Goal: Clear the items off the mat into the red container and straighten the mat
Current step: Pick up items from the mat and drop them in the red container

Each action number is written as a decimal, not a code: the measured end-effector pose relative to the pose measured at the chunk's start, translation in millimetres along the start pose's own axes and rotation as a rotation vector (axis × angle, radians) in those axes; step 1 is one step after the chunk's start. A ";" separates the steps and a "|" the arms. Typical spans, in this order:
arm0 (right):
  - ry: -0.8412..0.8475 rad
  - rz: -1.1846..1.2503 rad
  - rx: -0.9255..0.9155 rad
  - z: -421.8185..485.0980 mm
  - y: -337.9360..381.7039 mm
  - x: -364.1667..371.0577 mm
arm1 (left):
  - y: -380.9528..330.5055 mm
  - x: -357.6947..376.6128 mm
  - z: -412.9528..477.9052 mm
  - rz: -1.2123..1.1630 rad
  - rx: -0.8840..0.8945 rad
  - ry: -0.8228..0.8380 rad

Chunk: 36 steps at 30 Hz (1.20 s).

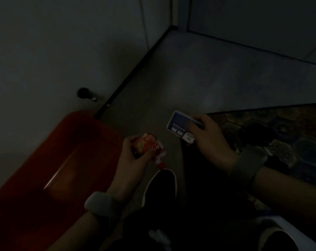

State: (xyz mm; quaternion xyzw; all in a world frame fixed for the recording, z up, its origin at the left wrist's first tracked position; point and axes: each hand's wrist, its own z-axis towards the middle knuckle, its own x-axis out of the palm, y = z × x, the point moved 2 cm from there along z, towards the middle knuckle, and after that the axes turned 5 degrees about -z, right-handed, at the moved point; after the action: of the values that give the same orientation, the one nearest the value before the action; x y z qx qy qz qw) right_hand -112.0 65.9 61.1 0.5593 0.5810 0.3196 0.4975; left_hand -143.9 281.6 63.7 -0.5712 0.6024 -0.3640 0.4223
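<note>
The scene is dim. My left hand (133, 156) is closed around a small red packet (148, 145) with a white and red tip, held just right of the red container (50, 160) on the floor at the left. My right hand (209, 142) grips a flat blue and white box (180, 125) by its right end, above the floor near the mat's left edge. The patterned dark mat (284, 134) lies at an angle on the right, partly hidden by my right arm.
A white door with a dark doorstop (85, 94) stands behind the container, and a black threshold strip (135, 69) runs back to the corner. My dark shoes (160, 189) are on the grey floor between container and mat. Bare floor stretches beyond the mat.
</note>
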 end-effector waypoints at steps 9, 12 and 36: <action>0.195 0.108 0.061 -0.7 36.7 134.9 | 12.6 -131.9 -16.5 -0.312 -0.023 -0.377; 0.289 0.082 0.111 0.6 40.0 173.1 | 34.4 -158.5 -4.9 -0.417 -0.105 -0.502; 0.508 -0.260 0.165 2.0 22.4 254.1 | 93.8 -211.5 14.8 -0.314 -0.404 -0.710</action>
State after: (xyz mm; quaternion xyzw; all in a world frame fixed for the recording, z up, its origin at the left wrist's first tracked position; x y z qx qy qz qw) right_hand -72.1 315.2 25.3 0.4207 0.7777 0.3348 0.3258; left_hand -167.9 500.6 -8.6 -0.8167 0.3849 -0.0799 0.4226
